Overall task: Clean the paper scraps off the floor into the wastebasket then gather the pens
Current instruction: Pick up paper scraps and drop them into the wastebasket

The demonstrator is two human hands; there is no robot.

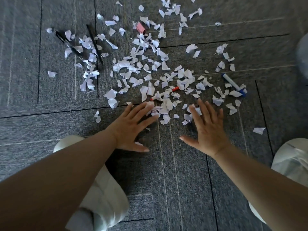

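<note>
1. Carpet tiles [183,189]: grey-blue, short pile, under all you see; dark seams btwn tiles, thin pale lines thru the weave.
2. Pink block [140,27]: small, boxy, darker red on one side. It lies on the carpet far from you, top-centre of view. Can't tell what it is.
3. L trouser leg [103,194]: white, low centre-L. R trouser leg [293,159]: white, at the R edge.
4. Blurred grey round shape [302,52]: upper R edge, cropped; too smeared for you to ID.
</note>
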